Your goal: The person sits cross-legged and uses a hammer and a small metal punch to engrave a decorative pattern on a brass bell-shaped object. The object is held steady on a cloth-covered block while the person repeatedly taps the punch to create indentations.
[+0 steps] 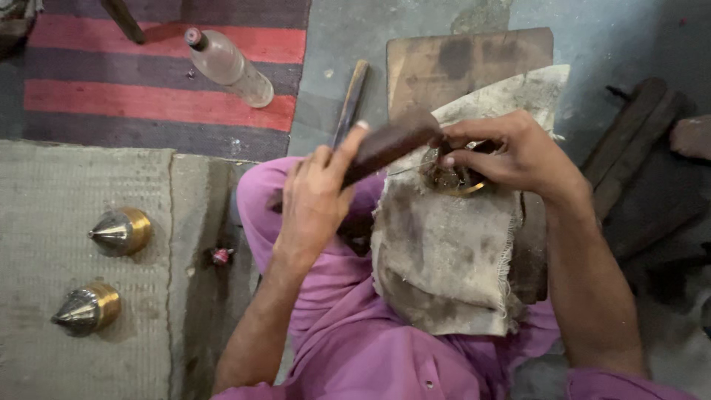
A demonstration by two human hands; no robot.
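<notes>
— So, what lies biggest in view?
— Floor first: a grey mat (81, 296) on the left, a red-striped rug (148, 81) above it, bare concrete beyond. The person sits in purple clothes (355, 333), knees up.

— And on the lap?
— A stained cloth (444, 259) draped over a wood block (466, 63) that stands in front of the knees.

— Where are the hands?
— Both over the cloth's upper end. The left hand (315, 204) is wrapped around a dark wooden handle (385, 144), thumb stretched along it; the handle slants up to the right. The right hand (511, 152) is curled over a small brass ring (453, 179), fingertips pinching it down against the cloth.

— Do tool and ring meet?
— The handle's far end reaches the ring, just under the right fingers; the tip is hidden, so I cannot tell if it touches.

— Anything else around?
— A clear bottle (229, 67) lying on the rug, a stick (349, 104) on the concrete, dark planks (637, 148) at right. Two brass cones (118, 231) rest on the mat, well apart from the hands, and a tiny red piece (221, 256) sits between them and the knee.
</notes>
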